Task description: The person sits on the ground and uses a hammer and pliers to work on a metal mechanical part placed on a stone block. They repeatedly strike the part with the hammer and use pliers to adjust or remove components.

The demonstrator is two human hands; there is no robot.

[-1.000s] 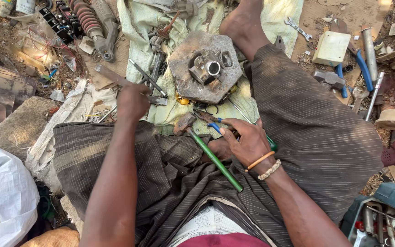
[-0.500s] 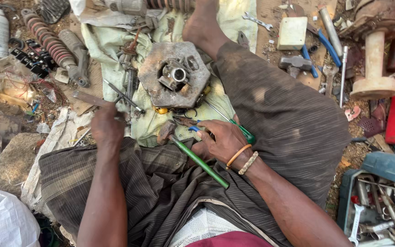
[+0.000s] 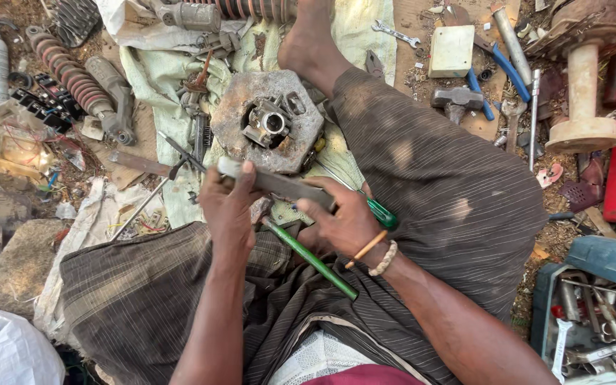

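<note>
A seated worker in a brown striped wrap (image 3: 429, 185), bare-armed and barefoot, wears 2 bracelets, 1 orange band (image 3: 365, 249) and 1 pale beaded strand (image 3: 383, 258), on the right wrist.

Toolbox (image 3: 593, 314) cropped at right edge; flat bar's (image 3: 279, 184) end under fingers.

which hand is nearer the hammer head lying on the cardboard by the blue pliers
Right. The right hand grips the flat metal bar on the side toward the hammer head, which lies up and to its right. The left hand holds the bar's far end, farther away.
</note>
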